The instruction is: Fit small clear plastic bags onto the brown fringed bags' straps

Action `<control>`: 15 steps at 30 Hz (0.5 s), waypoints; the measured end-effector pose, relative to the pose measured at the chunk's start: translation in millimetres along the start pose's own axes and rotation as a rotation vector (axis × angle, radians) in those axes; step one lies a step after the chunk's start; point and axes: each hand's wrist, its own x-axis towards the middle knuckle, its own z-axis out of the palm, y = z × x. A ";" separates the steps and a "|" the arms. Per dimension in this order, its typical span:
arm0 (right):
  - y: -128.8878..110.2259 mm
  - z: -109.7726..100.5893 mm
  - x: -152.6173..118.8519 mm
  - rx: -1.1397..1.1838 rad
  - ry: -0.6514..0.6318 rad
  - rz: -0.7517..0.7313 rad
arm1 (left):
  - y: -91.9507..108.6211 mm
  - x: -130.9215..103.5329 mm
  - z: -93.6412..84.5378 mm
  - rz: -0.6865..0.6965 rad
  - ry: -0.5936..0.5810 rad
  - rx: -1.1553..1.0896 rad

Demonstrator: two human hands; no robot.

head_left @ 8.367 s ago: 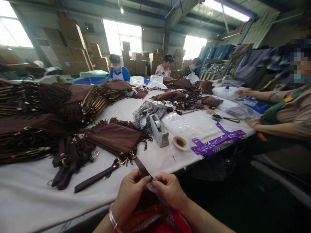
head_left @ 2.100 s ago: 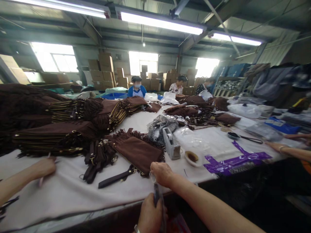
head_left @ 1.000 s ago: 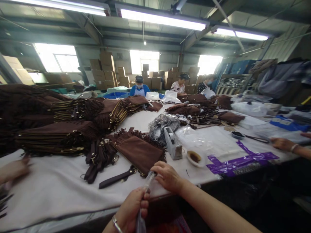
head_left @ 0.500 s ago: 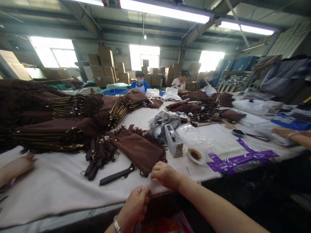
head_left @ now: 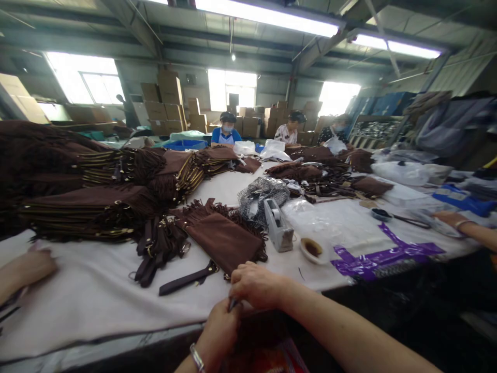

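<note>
My left hand (head_left: 222, 326), with a bracelet at the wrist, is closed at the table's front edge. My right hand (head_left: 254, 285) meets it, fingers pinched. A thin strip (head_left: 233, 304) shows between them as a small dark end; the rest is hidden in the fingers. Just beyond my right hand lies a brown fringed bag (head_left: 221, 238) with metal rings. Left of it is a dark strap (head_left: 188, 280) with a gold-coloured fitting, lying flat. A bundle of dark straps (head_left: 153, 254) with metal clasps sits behind that strap.
A grey tape dispenser (head_left: 278, 228) and a small stained dish (head_left: 310, 249) stand right of the bag. Purple tape (head_left: 384, 259) runs along the table edge. Stacked brown bags (head_left: 89, 210) fill the left. Other people's hands (head_left: 31, 269) work at both sides; several people sit opposite.
My hands have drawn together; the translucent strip seen stretched between them is now mostly covered. The right hand shifted slightly left. A co-worker's hand at the left has moved slightly.
</note>
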 end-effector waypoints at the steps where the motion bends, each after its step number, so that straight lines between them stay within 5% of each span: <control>1: -0.8 2.8 1.9 -0.025 -0.010 -0.008 | -0.3 -0.6 0.2 -0.007 -0.021 -0.045; 10: 2.8 29.9 -18.0 -0.151 0.228 -0.060 | -1.8 4.8 -19.8 -0.254 -0.351 -0.690; 15: -4.6 34.1 -30.4 -0.130 0.268 -0.024 | 0.0 0.3 -14.4 -0.195 -0.246 -0.572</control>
